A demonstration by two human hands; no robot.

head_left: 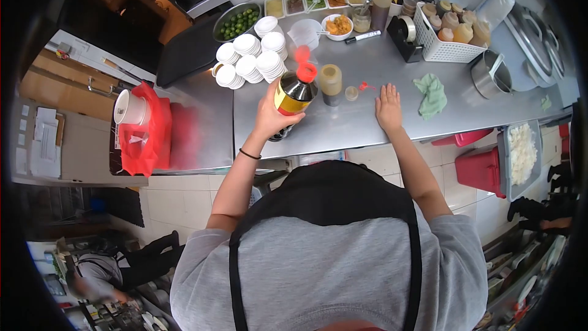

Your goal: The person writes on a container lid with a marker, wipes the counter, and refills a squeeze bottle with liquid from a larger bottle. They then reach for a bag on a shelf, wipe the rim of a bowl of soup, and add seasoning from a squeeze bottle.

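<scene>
- dark bottle (295,93), red-topped, gripped in left hand (273,115)
- right hand (389,110) laid flat, open, on worktop (349,127)
- translucent bottle (331,79) stood between the hands

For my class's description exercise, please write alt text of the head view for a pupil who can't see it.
A person's left hand grips a red-topped dark bottle near a smaller bottle on a metal counter, while the right hand rests palm-down there. Stacks of white containers stand beyond; a green cloth lies rightward.
</scene>
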